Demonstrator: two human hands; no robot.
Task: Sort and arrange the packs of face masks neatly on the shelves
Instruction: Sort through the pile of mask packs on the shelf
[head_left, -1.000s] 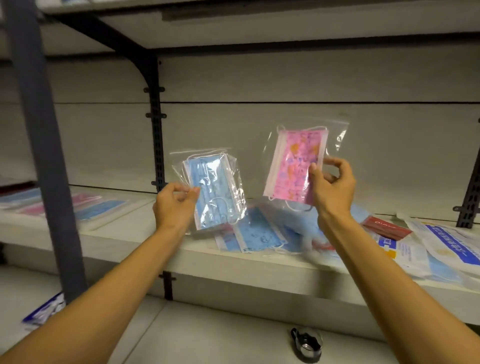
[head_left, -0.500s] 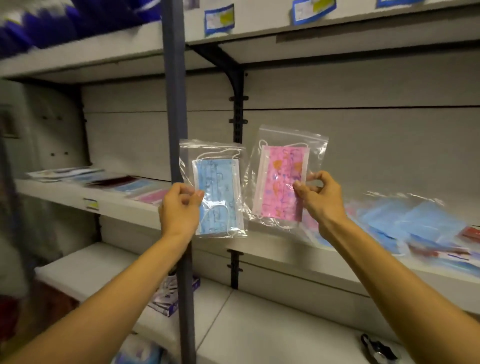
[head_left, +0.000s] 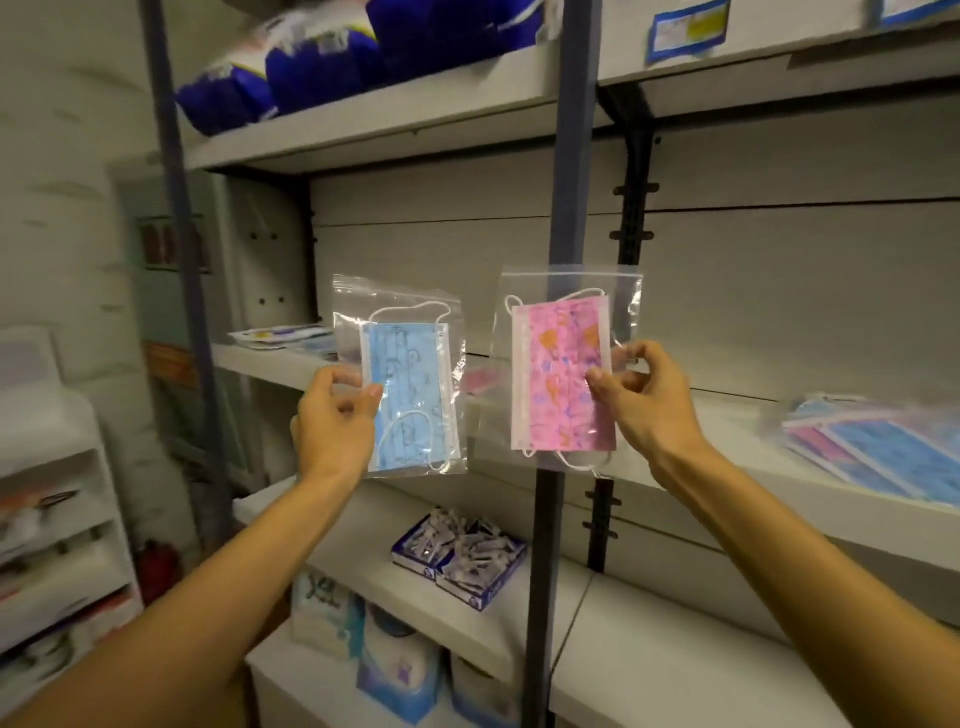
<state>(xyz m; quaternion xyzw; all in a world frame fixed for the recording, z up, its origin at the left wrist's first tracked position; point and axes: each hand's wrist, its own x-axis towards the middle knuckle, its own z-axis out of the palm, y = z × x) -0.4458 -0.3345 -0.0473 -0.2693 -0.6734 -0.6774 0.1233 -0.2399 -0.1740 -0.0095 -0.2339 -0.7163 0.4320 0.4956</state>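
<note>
Held up in front of the grey metal shelves (head_left: 675, 291): two see-through plastic bags, upright, side by side but apart. In the left hand (head_left: 332, 426), the clear bag with a light blue patterned face mask (head_left: 408, 387), pinched by its left edge between thumb and curled fingers. In the right hand (head_left: 644, 400), the clear bag with a pink face mask with orange and purple pictures (head_left: 561, 374), pinched near its right edge. Both packs up in the air, in front of the middle shelf's front edge, not resting on it. Lying flat near the right end of that middle shelf, a blurry pile of more blue and pink mask packs (head_left: 872, 447). Up on the top shelf, dark blue puffy bags (head_left: 311, 67). Down on the lower shelf, near its front edge, open blue and white boxes full of small wrapped bits (head_left: 457, 561).
</note>
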